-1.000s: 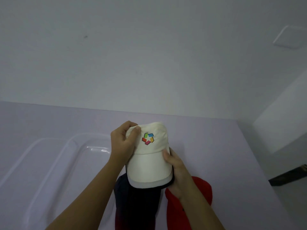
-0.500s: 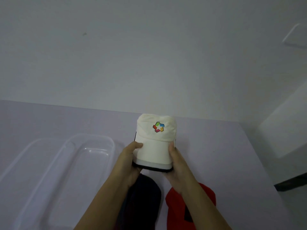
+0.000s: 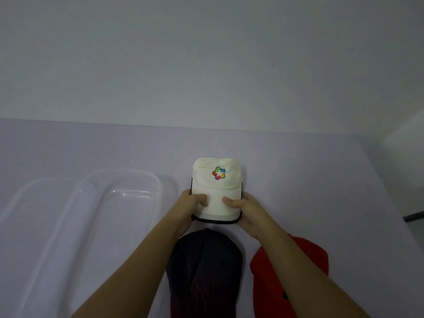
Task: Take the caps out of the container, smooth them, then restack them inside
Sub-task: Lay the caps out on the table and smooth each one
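Note:
A white cap [image 3: 216, 187] with a coloured logo sits on the lilac table [image 3: 298, 180], its brim toward me. My left hand [image 3: 190, 207] grips the brim's left edge with the thumb on top. My right hand [image 3: 245, 211] grips the right edge the same way. Nearer me lie a dark navy cap [image 3: 204, 271] and, to its right, a red cap [image 3: 286, 276], both partly under my forearms. A clear plastic container [image 3: 119, 203] stands to the left with nothing visible in it.
A second clear plastic piece [image 3: 34, 203], perhaps the lid, lies left of the container. A pale wall rises behind the table. The table's right edge runs diagonally at the far right, with a dark object [image 3: 413, 216] beyond it.
The white cap moved away from me and down onto the table. My left hand left the crown and took the brim's left edge. Both thumbs now lie on the brim.

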`<state>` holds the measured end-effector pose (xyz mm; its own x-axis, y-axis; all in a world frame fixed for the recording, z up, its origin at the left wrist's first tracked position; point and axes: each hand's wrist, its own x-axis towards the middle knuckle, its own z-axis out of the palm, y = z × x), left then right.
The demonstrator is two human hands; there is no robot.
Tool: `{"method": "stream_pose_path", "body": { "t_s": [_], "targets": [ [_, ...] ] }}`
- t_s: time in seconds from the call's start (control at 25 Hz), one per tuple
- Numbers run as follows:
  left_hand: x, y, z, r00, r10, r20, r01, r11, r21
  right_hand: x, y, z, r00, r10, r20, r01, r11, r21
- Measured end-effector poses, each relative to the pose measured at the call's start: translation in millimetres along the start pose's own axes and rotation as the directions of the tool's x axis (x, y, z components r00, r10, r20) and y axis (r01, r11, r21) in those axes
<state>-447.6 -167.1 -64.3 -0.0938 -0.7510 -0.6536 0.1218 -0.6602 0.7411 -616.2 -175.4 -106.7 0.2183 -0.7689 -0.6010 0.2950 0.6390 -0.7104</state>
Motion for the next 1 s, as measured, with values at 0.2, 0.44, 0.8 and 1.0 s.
{"method": "stream_pose_path", "body": {
  "t_s": [0.2,0.44,0.8,1.0],
  "targets": [
    [14,-11,4,0.975,0.026,-0.22,0.093,0.852,0.516,6,0,-4,0.947,-0.113,-0.3,-0.046,0.878,-0.477],
    [28,9,-4,0.793,0.495,-0.356,-0.293,0.821,0.49,4,-18,-7,0.906,-0.404,-0.124,0.19,0.651,-0.735],
    [61,35,-22,0.848,0.502,0.171,-0.45,0.511,0.733,26,-46,7,0.884,-0.464,0.055,0.31,0.495,-0.812],
    [64,37,-29,0.823,0.521,0.225,-0.448,0.352,0.822,29,-57,3,0.872,-0.473,0.128,0.282,0.271,-0.92]
  ]
}}
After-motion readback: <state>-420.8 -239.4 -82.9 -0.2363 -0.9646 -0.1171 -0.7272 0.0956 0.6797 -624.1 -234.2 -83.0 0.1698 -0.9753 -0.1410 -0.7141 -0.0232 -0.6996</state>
